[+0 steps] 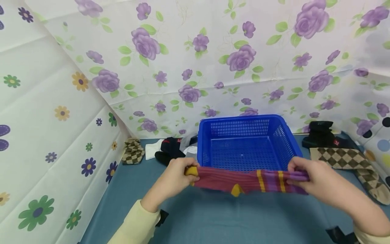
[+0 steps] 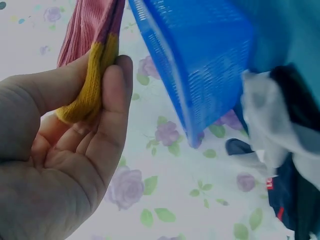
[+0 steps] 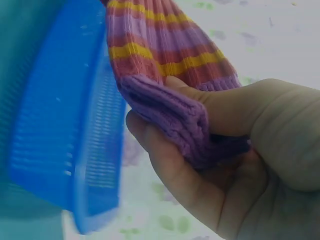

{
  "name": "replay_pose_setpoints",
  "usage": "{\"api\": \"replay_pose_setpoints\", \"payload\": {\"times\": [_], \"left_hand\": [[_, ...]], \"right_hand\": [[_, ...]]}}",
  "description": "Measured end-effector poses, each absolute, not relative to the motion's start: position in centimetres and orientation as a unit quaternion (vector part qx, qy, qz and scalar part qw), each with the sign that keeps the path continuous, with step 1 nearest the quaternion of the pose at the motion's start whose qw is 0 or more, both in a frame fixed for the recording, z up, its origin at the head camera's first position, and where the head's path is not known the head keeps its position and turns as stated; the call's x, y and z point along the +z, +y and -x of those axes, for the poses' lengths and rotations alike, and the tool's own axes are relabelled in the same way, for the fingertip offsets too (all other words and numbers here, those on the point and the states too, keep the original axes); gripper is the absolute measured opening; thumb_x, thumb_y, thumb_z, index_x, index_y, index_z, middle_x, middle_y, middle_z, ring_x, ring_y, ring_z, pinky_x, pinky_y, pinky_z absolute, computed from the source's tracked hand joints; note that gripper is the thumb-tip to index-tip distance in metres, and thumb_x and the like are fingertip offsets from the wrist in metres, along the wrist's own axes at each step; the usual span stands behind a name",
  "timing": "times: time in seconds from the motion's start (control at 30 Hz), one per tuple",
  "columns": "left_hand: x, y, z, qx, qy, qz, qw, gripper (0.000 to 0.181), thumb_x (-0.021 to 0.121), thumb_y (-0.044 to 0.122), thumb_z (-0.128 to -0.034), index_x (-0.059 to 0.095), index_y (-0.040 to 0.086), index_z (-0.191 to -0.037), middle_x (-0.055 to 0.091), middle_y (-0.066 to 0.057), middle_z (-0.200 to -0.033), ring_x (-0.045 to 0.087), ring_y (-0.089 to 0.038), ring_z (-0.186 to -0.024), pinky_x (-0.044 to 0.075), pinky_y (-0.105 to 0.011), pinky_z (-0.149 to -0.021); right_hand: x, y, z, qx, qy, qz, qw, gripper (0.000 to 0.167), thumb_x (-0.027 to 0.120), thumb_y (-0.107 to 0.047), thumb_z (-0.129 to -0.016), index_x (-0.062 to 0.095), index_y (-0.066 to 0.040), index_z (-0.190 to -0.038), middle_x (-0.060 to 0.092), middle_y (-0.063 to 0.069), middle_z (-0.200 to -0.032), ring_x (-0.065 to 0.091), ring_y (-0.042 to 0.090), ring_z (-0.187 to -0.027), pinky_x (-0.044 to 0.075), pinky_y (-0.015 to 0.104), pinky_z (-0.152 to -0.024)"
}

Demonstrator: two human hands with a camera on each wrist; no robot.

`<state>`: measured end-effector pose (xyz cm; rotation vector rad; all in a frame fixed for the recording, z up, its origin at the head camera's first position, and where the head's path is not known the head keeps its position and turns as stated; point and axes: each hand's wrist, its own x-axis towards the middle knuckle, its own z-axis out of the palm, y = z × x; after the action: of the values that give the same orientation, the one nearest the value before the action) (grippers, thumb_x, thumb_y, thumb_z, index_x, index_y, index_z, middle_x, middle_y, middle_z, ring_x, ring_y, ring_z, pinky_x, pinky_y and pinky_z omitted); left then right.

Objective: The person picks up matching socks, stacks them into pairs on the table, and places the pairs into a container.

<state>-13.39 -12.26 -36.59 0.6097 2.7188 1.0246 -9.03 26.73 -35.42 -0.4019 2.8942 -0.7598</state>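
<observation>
A maroon sock (image 1: 225, 178) with a yellow toe and heel and purple and yellow stripes is stretched sideways in front of the blue basket's near side. My left hand (image 1: 178, 176) pinches its yellow toe; in the left wrist view the toe (image 2: 90, 95) lies between thumb and fingers of that hand (image 2: 75, 140). At the other end my right hand (image 1: 317, 179) pinches the purple cuff. The right wrist view shows the cuff (image 3: 170, 115) between the thumb and fingers of that hand (image 3: 235, 150).
Behind the sock stands a blue basket (image 1: 243, 152) with nothing in it. Left of it lie a checkered sock (image 1: 133, 151), a white one (image 1: 153, 149) and dark ones (image 1: 171, 147). Black socks (image 1: 320, 135) and a long checkered sock (image 1: 344, 157) lie to the right. Patterned sheets hang behind.
</observation>
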Motion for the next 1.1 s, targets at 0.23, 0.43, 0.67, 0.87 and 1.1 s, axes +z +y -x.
{"api": "replay_pose_setpoints", "payload": {"times": [0.23,0.43,0.67,0.87,1.1], "left_hand": [[-35.8,-9.8,18.3,0.339,0.919,-0.191,0.064,0.016,0.073,0.013,-0.0805,0.065,0.02,-0.093,0.061,0.004,-0.083,0.058,-0.014,-0.072,0.05,-0.025,-0.06],[-36.4,-7.5,22.3,0.301,0.935,-0.175,0.074,0.015,0.074,0.011,-0.0798,0.063,0.014,-0.091,0.059,-0.001,-0.083,0.056,-0.018,-0.074,0.051,-0.026,-0.061],[-38.0,-5.2,25.3,0.248,0.947,-0.173,0.107,0.018,0.074,0.01,-0.0795,0.062,0.012,-0.094,0.061,-0.002,-0.087,0.061,-0.015,-0.072,0.052,-0.023,-0.059],[-39.0,-4.1,26.8,0.198,0.958,-0.172,0.112,0.021,0.074,0.006,-0.0771,0.063,0.007,-0.095,0.062,-0.004,-0.086,0.06,-0.016,-0.075,0.051,-0.023,-0.059],[-39.1,-3.5,27.5,0.158,0.964,-0.178,0.121,0.015,0.07,0.002,-0.0765,0.061,0.009,-0.086,0.061,-0.003,-0.081,0.059,-0.016,-0.07,0.049,-0.025,-0.057]], "right_hand": [[-32.9,27.7,13.6,-0.196,0.971,0.131,0.026,0.017,0.067,-0.005,-0.083,0.052,-0.014,-0.086,0.058,0.003,-0.078,0.051,0.015,-0.066,0.041,0.025,-0.051],[-33.8,28.3,18.9,-0.179,0.975,0.12,0.052,0.014,0.066,-0.006,-0.083,0.054,-0.011,-0.088,0.062,0.006,-0.083,0.053,0.019,-0.069,0.045,0.027,-0.056],[-35.9,27.9,22.9,-0.15,0.977,0.133,0.07,0.016,0.071,-0.01,-0.082,0.056,-0.009,-0.086,0.061,0.006,-0.079,0.052,0.019,-0.068,0.044,0.029,-0.057],[-37.5,27.0,24.5,-0.125,0.979,0.131,0.091,0.02,0.071,-0.01,-0.082,0.059,-0.005,-0.097,0.063,0.011,-0.09,0.056,0.022,-0.076,0.053,0.039,-0.067],[-38.4,26.8,25.5,-0.101,0.98,0.137,0.099,0.028,0.071,-0.007,-0.081,0.059,-0.002,-0.105,0.064,0.015,-0.097,0.059,0.024,-0.083,0.054,0.046,-0.075]]}}
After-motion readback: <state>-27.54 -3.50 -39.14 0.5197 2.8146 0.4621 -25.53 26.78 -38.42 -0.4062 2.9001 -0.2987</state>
